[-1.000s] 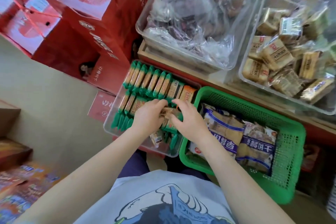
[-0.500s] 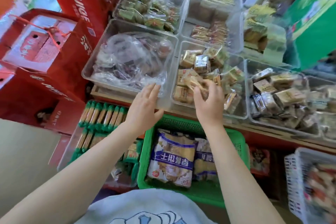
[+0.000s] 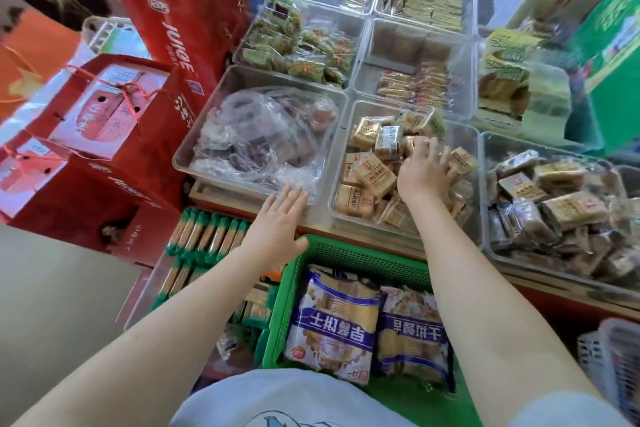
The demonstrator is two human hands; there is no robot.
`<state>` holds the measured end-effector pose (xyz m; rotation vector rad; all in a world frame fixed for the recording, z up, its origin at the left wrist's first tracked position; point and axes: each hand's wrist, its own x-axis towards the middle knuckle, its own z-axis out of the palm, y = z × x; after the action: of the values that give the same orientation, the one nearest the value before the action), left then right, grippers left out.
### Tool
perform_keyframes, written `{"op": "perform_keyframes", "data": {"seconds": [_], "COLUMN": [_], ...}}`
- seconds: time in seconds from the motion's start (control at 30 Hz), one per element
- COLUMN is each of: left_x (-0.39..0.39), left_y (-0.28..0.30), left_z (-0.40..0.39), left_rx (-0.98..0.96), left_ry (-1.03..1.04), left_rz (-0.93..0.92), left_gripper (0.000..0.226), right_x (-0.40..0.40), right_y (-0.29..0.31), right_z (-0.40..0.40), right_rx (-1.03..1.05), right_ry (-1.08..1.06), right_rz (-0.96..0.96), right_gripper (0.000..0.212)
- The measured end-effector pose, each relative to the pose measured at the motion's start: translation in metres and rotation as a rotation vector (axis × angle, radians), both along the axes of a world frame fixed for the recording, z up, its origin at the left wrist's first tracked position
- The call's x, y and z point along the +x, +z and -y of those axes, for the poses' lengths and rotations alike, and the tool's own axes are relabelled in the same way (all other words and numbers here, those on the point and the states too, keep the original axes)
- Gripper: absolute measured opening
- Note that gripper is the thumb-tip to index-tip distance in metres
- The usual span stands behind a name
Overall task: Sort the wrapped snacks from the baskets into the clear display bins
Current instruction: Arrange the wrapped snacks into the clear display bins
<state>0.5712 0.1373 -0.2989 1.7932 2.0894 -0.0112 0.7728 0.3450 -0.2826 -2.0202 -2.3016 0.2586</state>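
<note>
Right hand [image 3: 426, 170] lay palm-down in clear bin [image 3: 341, 135] on tan wrapped snacks [image 3: 372, 170], fingers spread among packets; whether it gripped one, cannot tell. Left hand [image 3: 280, 222] flat, fingers straight and together, holding nothing, fingertips at near edge of neighbouring bin with crumpled plastic bag [image 3: 263, 135]. Green basket [image 3: 360, 255] sat below bins, holding two blue-banded snack bags [image 3: 336, 322]. Green-ended stick packs [image 3: 207, 236] filled clear tray to its left.
</note>
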Motion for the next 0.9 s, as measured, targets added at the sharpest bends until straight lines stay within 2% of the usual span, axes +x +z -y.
{"op": "perform_keyframes", "data": {"seconds": [0.1,0.2,0.27,0.37,0.43,0.5,0.53,0.57,0.63,0.7,0.8,0.9], "left_x": [0.0,-0.002,-0.004,-0.009,-0.019,-0.034,-0.041,-0.049,-0.058,-0.062,-0.059,-0.046], "left_y": [-0.001,-0.002,0.0,0.005,-0.001,-0.023,-0.036,-0.049,-0.076,-0.102,-0.135,-0.155], "left_z": [-0.002,-0.002,-0.002,0.001,0.02,0.052,0.07,0.088,0.121,0.149,0.18,0.193], "left_rx": [0.002,0.004,-0.004,0.06,0.204,0.309,0.284,0.178,-0.187,-0.47,-0.627,-0.648], "left_ry": [-0.006,-0.013,-0.024,0.007,0.127,0.288,0.37,0.443,0.516,0.467,0.458,0.45], "left_rz": [0.008,0.015,0.032,0.144,0.208,0.188,0.171,0.168,0.197,0.265,0.322,0.234], "left_gripper": [0.091,0.092,0.091,0.083,0.073,0.059,0.053,0.049,0.043,0.042,0.047,0.047], "right_x": [-0.002,-0.02,-0.037,-0.064,-0.078,-0.089,-0.094,-0.098,-0.104,-0.109,-0.115,-0.115], "right_y": [0.011,0.016,0.011,-0.002,-0.013,-0.034,-0.046,-0.058,-0.081,-0.098,-0.116,-0.123], "right_z": [0.002,0.026,0.058,0.115,0.155,0.191,0.206,0.219,0.242,0.26,0.283,0.297], "right_rx": [-0.082,0.058,0.202,0.301,0.251,0.088,-0.036,-0.169,-0.392,-0.52,-0.592,-0.62], "right_ry": [0.04,0.14,0.213,0.392,0.5,0.545,0.549,0.555,0.581,0.588,0.587,0.584], "right_rz": [0.07,0.033,-0.142,-0.384,-0.499,-0.51,-0.481,-0.432,-0.338,-0.3,-0.28,-0.243], "right_gripper": [0.062,0.064,0.049,0.028,0.022,0.018,0.017,0.017,0.02,0.022,0.021,0.021]}}
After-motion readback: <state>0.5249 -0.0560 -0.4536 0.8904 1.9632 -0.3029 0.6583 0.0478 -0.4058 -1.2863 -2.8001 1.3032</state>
